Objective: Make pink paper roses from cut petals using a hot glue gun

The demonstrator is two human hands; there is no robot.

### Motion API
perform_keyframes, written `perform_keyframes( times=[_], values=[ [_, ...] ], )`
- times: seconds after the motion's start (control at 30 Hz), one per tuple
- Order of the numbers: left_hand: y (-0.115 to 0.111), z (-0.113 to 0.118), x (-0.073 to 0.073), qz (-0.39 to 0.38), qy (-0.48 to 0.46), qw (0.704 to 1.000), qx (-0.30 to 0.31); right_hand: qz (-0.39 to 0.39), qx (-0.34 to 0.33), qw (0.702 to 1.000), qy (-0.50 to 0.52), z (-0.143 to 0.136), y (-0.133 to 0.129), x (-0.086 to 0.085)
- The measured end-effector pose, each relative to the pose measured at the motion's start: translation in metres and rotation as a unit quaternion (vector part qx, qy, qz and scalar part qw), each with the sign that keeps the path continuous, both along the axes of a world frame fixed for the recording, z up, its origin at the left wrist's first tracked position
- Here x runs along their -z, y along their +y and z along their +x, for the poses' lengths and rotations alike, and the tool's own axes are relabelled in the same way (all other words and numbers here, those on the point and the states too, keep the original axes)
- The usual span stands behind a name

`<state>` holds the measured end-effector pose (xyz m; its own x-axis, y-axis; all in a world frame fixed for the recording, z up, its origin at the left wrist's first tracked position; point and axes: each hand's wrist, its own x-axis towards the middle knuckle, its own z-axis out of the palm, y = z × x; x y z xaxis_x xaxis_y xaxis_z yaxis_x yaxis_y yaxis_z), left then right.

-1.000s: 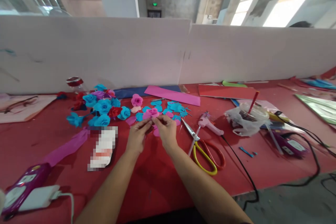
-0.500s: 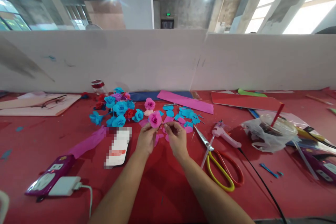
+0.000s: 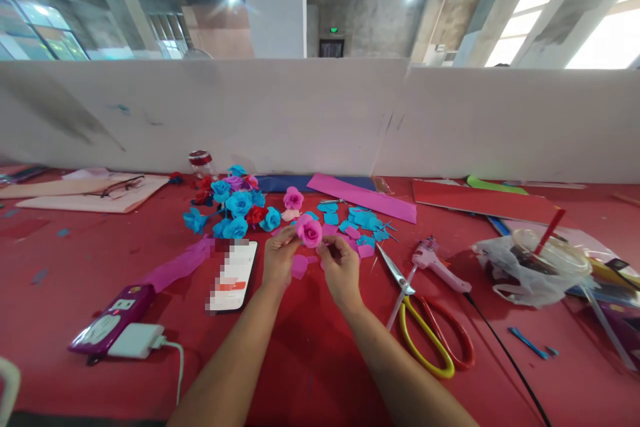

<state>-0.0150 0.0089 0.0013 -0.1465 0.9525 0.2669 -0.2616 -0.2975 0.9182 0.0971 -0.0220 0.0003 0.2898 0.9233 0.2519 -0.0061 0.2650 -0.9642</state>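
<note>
A pink paper flower (image 3: 309, 231) is held up between my two hands, its face turned toward me. My left hand (image 3: 278, 259) has its fingers closed on the flower's left side. On the other side, my right hand (image 3: 342, 268) pinches at the flower's lower right edge; the exact grip and the stem are hidden. Loose pink petals (image 3: 300, 266) lie on the table just below, and cut blue petals (image 3: 365, 219) are scattered beyond my right hand. Another pink flower (image 3: 293, 198) stands behind the held one, beside a bunch of blue, red and purple paper flowers (image 3: 239, 203).
Scissors (image 3: 425, 333) and a pink glue gun (image 3: 440, 263) with a black cord lie right of my hands. Farther right is a bagged drink cup (image 3: 540, 260). A phone (image 3: 240, 277) and a purple power strip (image 3: 113, 320) with a white charger (image 3: 135, 340) lie left.
The pink flower has shifted from above my left hand to between both hands and turned more toward me. My view has swung slightly left.
</note>
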Motion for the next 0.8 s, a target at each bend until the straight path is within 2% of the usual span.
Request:
perform_keyframes(
  times=[0.2,0.3,0.43,0.6,0.8],
  values=[
    [0.003,-0.001,0.008,-0.008,-0.004,1.000,0.026,0.028,-0.027,0.993,0.112,0.009,0.000,-0.014],
    [0.005,-0.001,0.011,-0.015,0.014,0.999,0.045,0.012,-0.069,0.987,0.145,0.014,0.000,-0.020],
    [0.005,0.001,0.010,-0.020,0.021,0.998,0.060,-0.019,-0.109,0.979,0.168,0.014,0.002,-0.020],
    [0.003,0.003,0.009,-0.048,-0.010,0.994,0.093,-0.028,-0.119,0.970,0.209,0.014,0.003,-0.018],
    [0.000,0.005,0.007,-0.073,-0.044,0.989,0.124,-0.019,-0.104,0.975,0.195,0.013,0.000,-0.019]
  ],
)
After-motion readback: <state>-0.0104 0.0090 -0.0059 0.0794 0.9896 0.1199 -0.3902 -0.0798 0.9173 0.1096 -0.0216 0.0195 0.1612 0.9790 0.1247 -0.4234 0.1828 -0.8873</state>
